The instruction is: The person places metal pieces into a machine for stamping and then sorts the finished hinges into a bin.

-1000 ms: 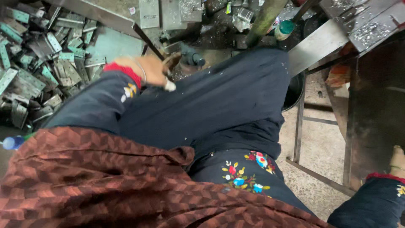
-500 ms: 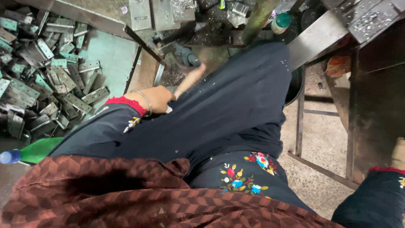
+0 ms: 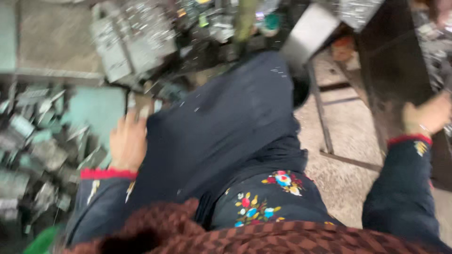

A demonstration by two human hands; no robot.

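The view is blurred by motion. My left hand [image 3: 127,143] lies palm down beside my left thigh, fingers stretched toward a pile of small grey metal parts [image 3: 40,150] on a pale green tray [image 3: 96,110]. It holds nothing I can make out. My right hand [image 3: 426,117] is out at the right edge, against a dark metal cabinet side [image 3: 391,80]; whether its fingers are closed on anything is hidden by blur. My lap, in dark blue cloth with flower embroidery [image 3: 263,197], fills the middle.
A brown patterned shawl [image 3: 235,237] crosses the bottom. A metal machine frame with grey plates [image 3: 132,42] stands ahead. A thin steel stand [image 3: 325,122] rests on the speckled concrete floor [image 3: 343,174] at right. Something green [image 3: 42,240] lies at bottom left.
The camera has swung down and right. My left hand drew back from the machine to the side of my thigh. My right hand has come into view at the right, near the cabinet.
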